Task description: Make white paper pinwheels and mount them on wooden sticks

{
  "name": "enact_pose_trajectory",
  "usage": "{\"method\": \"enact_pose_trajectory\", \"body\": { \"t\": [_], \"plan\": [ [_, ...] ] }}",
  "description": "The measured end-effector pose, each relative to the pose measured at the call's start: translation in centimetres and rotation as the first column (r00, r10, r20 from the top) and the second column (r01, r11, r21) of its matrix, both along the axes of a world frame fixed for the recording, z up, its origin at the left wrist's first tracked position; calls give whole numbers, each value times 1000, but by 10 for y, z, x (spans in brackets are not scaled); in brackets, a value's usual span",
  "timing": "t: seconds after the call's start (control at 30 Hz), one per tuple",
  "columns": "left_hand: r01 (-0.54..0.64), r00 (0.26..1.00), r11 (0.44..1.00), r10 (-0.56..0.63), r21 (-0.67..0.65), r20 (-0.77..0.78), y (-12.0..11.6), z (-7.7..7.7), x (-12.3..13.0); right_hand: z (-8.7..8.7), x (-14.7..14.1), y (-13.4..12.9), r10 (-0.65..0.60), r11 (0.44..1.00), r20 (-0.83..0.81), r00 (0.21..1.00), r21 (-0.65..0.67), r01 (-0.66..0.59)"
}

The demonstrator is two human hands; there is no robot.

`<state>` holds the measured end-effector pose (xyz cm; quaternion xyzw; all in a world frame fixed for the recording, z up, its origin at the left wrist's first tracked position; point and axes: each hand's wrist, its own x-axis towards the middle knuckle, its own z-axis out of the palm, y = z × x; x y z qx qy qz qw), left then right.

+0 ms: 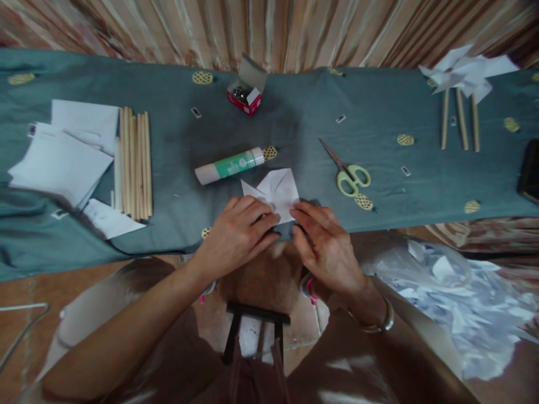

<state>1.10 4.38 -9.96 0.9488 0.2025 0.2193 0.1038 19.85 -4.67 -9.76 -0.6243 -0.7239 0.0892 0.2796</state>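
Note:
A white paper (283,188) with cut, folded points lies at the table's front edge. My left hand (238,233) rests over its lower left part, fingers together and pressing on it. At its right edge, the fingertips of my right hand (324,241) touch the paper, with the fingers slightly apart. Just behind the paper lies a green and white glue stick (229,166). Scissors with light green handles (347,173) lie to the right, blades pointing back left. An open red box (245,100) of small metallic pieces stands farther back.
White paper sheets (71,163) and a row of wooden sticks (135,163) lie at the left. Paper pinwheels (467,73) on sticks are at the back right. A dark object (529,171) sits at the right edge. A bag of paper scraps (458,303) is below the table.

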Motion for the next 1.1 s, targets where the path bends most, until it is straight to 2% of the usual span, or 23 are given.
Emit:
{"method": "enact_pose_trajectory", "body": {
  "t": [0.1, 0.4, 0.5, 0.77, 0.97, 1.1],
  "plan": [
    [-24, 998, 999, 25, 24, -57, -1, -2, 1, 1, -2, -1, 4, 1000, -28, 1000, -3, -4],
    [-31, 994, 999, 35, 41, -104, -4, 0, 1, 3, 9, 2, -17, 999, -96, 995, -44, 13],
    [-45, 995, 998, 48, 32, -83, -6, 1, 0, 5, 14, 4, -24, 997, -168, 985, -73, 12],
    [29, 999, 1000, -29, 4, -31, -11, -1, -4, 5, 14, 7, -22, 989, -379, 925, -144, -36],
    [36, 999, 999, -36, -15, -34, -12, 0, -3, 1, 8, 15, -82, 989, -359, 930, -146, 30],
    [-1, 1000, 1000, 1, -26, -3, -13, -2, -3, -1, 4, 19, -85, 991, -310, 947, -129, 46]
  ]
}}
